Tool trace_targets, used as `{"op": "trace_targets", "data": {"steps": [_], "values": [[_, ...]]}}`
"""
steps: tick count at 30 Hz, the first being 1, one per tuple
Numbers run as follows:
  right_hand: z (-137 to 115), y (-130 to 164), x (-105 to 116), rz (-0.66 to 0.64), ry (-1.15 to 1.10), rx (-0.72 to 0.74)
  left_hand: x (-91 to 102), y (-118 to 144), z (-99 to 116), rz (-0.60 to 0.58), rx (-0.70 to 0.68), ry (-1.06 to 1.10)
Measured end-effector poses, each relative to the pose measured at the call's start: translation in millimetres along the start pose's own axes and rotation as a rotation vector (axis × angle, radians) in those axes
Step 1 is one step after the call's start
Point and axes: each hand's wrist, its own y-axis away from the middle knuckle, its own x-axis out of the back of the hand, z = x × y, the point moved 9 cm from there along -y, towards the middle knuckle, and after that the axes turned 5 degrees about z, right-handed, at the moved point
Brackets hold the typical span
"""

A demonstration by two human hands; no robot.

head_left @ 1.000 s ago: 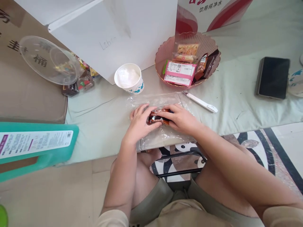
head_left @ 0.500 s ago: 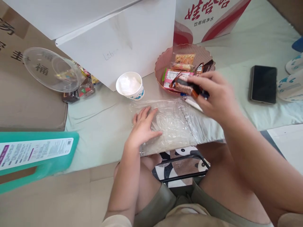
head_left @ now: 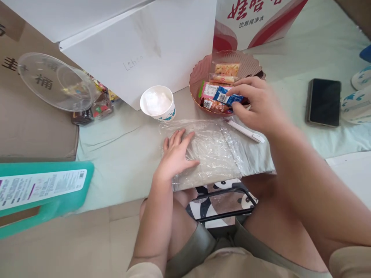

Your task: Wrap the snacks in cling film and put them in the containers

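Picking step: right hand (head_left: 257, 106) over pink dish (head_left: 199, 75), grip pinched on blue snack packet (head_left: 227, 98). Left hand (head_left: 176, 152) flat, fingers spread, pinning clear plastic bag (head_left: 217, 154) on tabletop (head_left: 121, 154). Next move likely: lift packet clear, carry to bag.

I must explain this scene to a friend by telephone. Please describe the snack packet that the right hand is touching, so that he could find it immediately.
Find the pink scalloped plastic bowl before the red-and-white carton. At its near rim, the right hand pinches a small blue snack packet with a white barcode label. It is the only blue wrapper; its neighbours are pink, orange or brown.
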Motion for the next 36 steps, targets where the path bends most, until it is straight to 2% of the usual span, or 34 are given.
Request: {"op": "trace_targets", "data": {"steps": [4,10,13,15,17,18,20,22,25,28,30,34,36], "values": [[-9.6,-2.4,-4.3,0.010,0.027,-0.017,-1.3,1.2,1.8,0.007,-0.010,0.007],[-19.6,-25.2,-43.1,-0.118,0.059,0.068,-2.6,1.9,0.6,0.013,-0.019,0.008],[-27.2,-20.6,-34.9,-0.100,0.052,0.053,-2.2,1.5,-1.3,0.011,-0.024,0.021],[-33.6,-0.5,-13.9,-0.033,0.022,0.039,-1.7,1.7,-2.9,0.002,-0.029,0.033],[-37.5,33.7,9.9,0.048,-0.042,0.060,-1.0,2.3,-5.0,-0.016,-0.032,0.045],[-40.8,54.9,11.5,-0.012,-0.091,0.119,-0.8,2.8,-6.3,-0.028,-0.031,0.052],[-41.3,101.2,0.2,-0.234,-0.081,0.227,0.0,3.9,-8.9,-0.044,-0.022,0.074],[-29.9,138.2,-12.2,-0.379,0.001,0.236,1.4,4.9,-9.8,-0.045,-0.025,0.099],[-23.0,162.2,-24.6,-0.443,0.038,0.236,4.6,6.7,-7.8,-0.015,-0.060,0.124],[-33.5,158.4,-25.6,-0.407,-0.024,0.256,11.0,9.5,-9.2,0.049,-0.080,0.163],[-41.8,150.1,-18.2,-0.361,-0.122,0.233,19.3,12.0,-12.4,0.123,-0.102,0.252],[-49.5,131.1,0.5,-0.287,-0.424,0.105,40.3,16.1,-30.1,0.337,-0.131,0.580],[-45.6,120.4,1.2,-0.256,-0.571,-0.001,47.7,18.0,-44.9,0.466,-0.109,0.700]]}}
